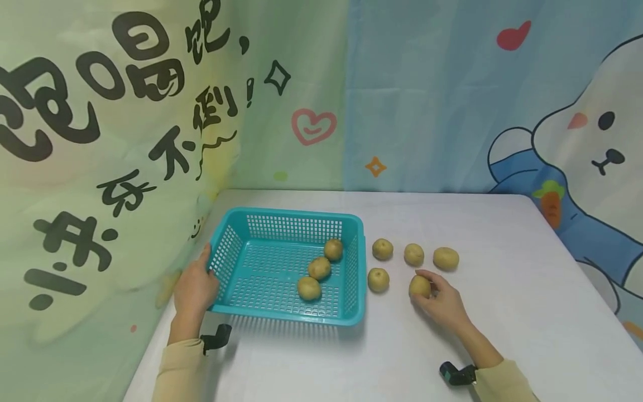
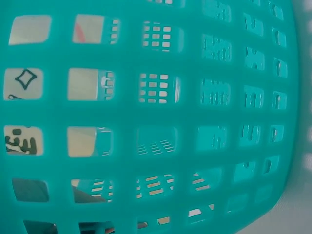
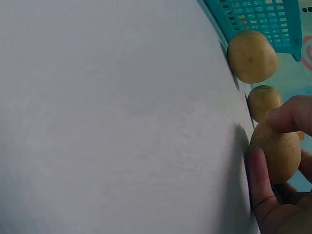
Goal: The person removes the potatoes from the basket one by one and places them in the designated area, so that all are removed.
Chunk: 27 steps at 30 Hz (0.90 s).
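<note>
A pale, matte tabletop carries a rectangular teal plastic basket with perforated lattice walls and floor. Inside the basket lie three round, tan, dull-skinned potatoes. The left hand grips the basket's left rim, thumb over the edge and fingers curled against the outer wall. Just right of the basket, four loose potatoes rest on the tabletop in a small cluster. At the cluster's near right corner, farthest from the basket, the right hand pinches one potato, its grip closed snugly around it with thumb and fingertips touching the smooth skin.
</note>
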Motion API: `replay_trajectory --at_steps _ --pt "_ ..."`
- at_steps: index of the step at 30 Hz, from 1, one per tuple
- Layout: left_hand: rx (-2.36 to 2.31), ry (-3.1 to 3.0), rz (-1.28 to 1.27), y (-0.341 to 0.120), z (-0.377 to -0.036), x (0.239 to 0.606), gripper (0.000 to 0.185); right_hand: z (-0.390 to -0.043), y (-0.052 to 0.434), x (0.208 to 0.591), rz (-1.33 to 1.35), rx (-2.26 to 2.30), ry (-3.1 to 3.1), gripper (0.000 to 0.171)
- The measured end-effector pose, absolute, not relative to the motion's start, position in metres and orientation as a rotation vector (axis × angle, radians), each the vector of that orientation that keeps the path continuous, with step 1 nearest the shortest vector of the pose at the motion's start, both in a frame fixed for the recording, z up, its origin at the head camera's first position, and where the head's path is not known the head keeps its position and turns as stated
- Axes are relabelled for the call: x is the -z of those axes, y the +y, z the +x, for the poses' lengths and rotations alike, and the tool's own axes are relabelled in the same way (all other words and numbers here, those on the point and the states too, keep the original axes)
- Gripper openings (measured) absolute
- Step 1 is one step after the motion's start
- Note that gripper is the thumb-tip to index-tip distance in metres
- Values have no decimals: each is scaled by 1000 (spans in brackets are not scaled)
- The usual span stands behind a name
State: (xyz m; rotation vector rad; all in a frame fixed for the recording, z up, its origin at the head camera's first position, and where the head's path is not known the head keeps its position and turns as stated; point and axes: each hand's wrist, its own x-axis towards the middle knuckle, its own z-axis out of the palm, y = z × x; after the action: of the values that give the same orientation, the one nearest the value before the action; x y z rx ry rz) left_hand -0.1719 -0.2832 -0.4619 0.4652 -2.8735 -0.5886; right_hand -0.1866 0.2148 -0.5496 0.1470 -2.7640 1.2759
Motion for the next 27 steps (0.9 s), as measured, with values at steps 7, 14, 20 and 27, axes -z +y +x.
replay_trajectory --at_steps 7,14,20,27 --pt "620 -2874 475 -283 -173 460 62 -187 214 556 171 -1285 -2733 56" --pt "622 -2881 457 -284 -171 461 62 -184 217 562 60 -1396 -2762 63" --pt "611 -2875 453 -285 -172 462 61 -178 221 556 49 -1464 -2751 66" --pt "620 -2871 450 -285 -171 463 63 -175 222 531 -35 -1494 -2600 44"
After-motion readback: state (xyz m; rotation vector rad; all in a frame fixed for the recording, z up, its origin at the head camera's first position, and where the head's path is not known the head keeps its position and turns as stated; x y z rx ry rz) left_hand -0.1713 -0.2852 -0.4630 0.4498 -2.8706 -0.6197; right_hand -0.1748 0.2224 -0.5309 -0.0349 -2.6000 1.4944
